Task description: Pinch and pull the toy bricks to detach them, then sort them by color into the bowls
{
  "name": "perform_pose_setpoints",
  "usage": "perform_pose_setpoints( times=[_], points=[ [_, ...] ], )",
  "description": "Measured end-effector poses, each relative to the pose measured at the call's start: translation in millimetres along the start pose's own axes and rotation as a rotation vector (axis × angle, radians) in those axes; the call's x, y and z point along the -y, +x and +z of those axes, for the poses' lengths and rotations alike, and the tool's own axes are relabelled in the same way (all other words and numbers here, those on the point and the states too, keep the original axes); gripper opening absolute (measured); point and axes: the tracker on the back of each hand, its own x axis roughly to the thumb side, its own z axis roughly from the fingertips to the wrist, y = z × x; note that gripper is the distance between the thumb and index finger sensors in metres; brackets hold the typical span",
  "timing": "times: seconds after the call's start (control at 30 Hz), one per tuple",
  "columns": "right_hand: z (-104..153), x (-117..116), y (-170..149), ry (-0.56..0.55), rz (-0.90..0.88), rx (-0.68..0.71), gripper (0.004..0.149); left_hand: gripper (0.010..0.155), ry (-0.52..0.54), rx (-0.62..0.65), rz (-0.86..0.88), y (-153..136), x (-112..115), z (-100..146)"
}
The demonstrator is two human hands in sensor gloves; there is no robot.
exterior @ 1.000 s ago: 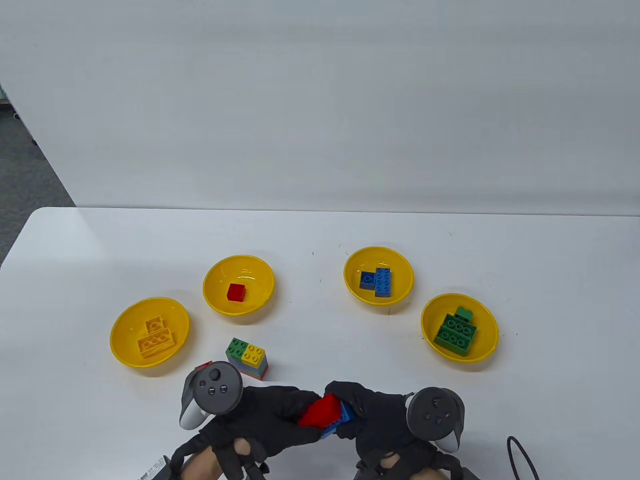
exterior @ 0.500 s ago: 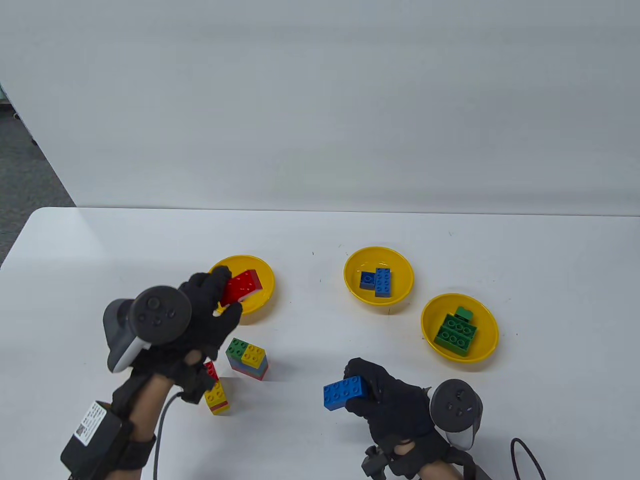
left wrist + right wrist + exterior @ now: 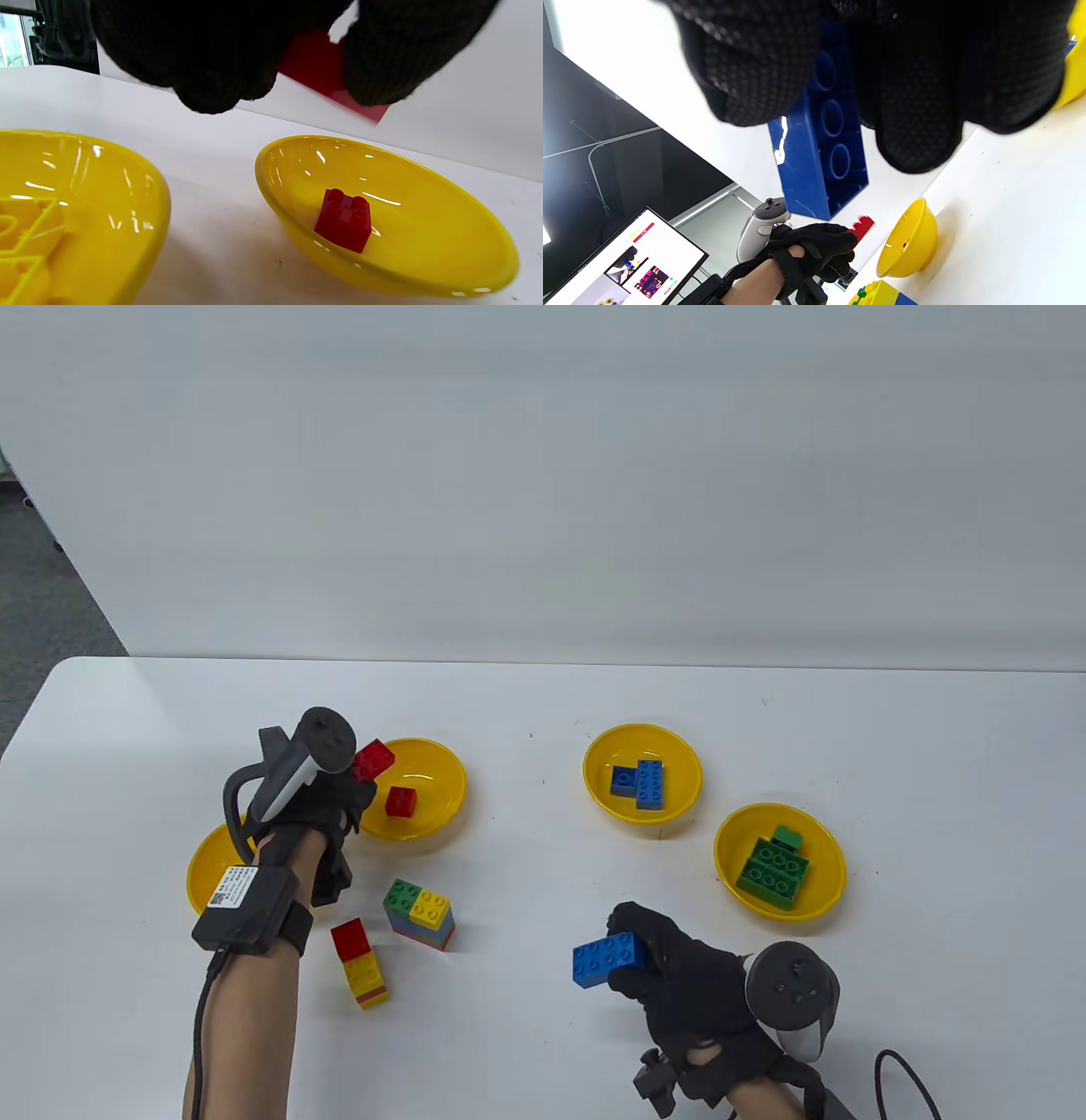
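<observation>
Red brick [image 3: 373, 758] pinched in left grip [image 3: 339, 797] (right grip [image 3: 679, 976] clutches blue brick [image 3: 608, 959]).

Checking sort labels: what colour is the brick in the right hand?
Blue; the brick held by the right hand shows best in the table view.

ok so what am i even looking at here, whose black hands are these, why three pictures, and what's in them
These are a person's two hands in black sensor gloves, each with a tracker strapped on its back. One camera looks down at the table; the other two sit on the wrists.

The left hand holds a red brick at the edge of the bowl with a red brick. The right hand holds a blue brick above the table.

Three other yellow bowls hold yellow, blue and green bricks. Two joined stacks wait on the white table.
</observation>
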Motion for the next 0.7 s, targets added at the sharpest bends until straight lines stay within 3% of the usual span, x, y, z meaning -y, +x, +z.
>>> perform_pose_setpoints(
  times=[0.2,0.33,0.47,0.6,0.7],
  points=[
    [-1.5,5.5,-5.6,-0.015,-0.004,-0.018,0.063,0.07,0.106,0.041,0.025,-7.2,-24.0,26.8],
    [-2.0,6.6,-7.1,-0.018,0.01,-0.022,0.063,0.067,0.211,0.127,0.091,-7.8,-49.6,68.9],
    [-1.8,5.6,-11.7,-0.019,0.013,-0.041,0.063,0.067,0.366,0.257,0.169,-3.6,-64.2,126.0],
    [-2.2,3.0,-14.4,-0.017,0.017,-0.053,0.063,0.066,0.391,0.373,0.224,1.3,-47.9,164.0],
    [-2.0,0.6,-16.1,-0.011,0.029,-0.06,0.063,0.066,0.391,0.421,0.25,-0.3,-26.2,177.3]
  ],
)
